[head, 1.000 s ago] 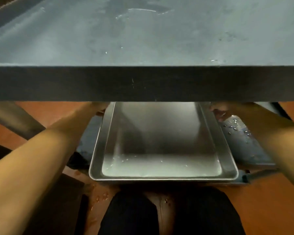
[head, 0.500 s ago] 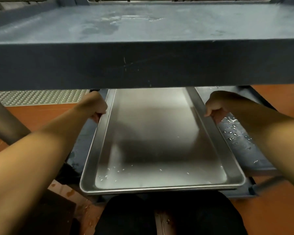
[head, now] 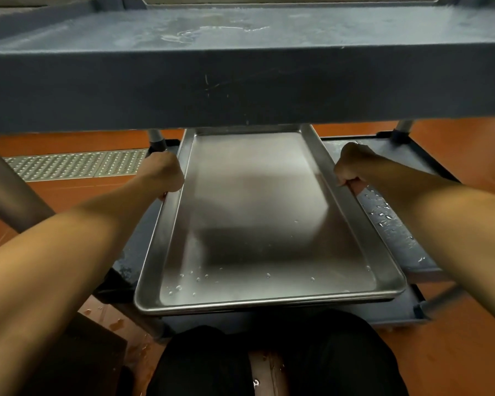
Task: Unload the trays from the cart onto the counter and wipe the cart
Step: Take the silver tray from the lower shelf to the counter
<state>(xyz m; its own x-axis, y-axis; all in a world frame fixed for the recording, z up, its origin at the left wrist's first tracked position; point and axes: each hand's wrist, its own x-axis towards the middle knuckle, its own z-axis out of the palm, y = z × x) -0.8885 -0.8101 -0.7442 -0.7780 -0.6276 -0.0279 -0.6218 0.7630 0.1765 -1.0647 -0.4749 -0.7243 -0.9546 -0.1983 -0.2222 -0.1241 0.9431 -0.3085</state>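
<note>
Both hands (head: 163,175) (head: 350,167) gripping tray (head: 263,224)

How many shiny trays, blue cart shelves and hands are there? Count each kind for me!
Shiny metal trays: 1, the tray
Blue cart shelves: 2, the top shelf and the bottom shelf
Hands: 2, the left hand and the right hand, each gripping a tray edge
Total: 5

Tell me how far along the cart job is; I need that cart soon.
Done: the top shelf holds no trays, though it's wet. In hand: left hand and right hand grip the sheet pan over the lower shelf. Left: set it on the counter and wipe both wet shelves.
</note>
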